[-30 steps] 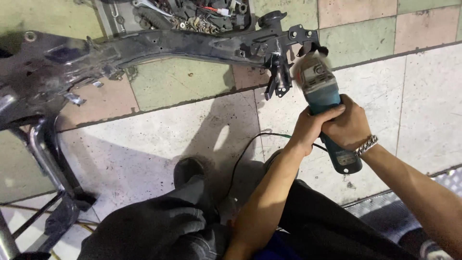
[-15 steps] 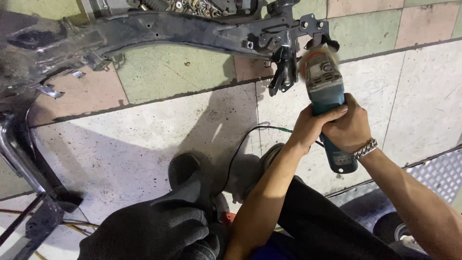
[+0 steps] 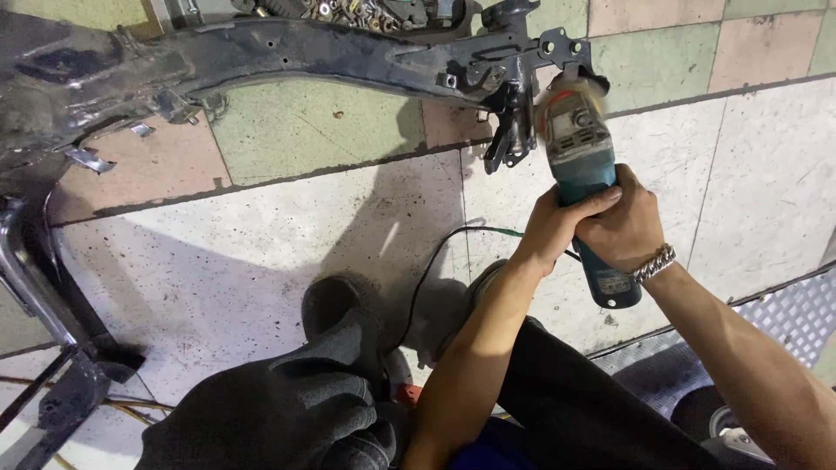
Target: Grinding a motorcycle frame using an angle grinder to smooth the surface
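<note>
The left hand (image 3: 550, 228) and right hand (image 3: 623, 228) both clamp around the teal grinder (image 3: 582, 178), whose head sits against a bracket at the right end of the black metal frame (image 3: 331, 52) above the tiled floor (image 3: 261, 235). No sparks show; the bracket looks intact, so the grinding seems barely begun.
</note>
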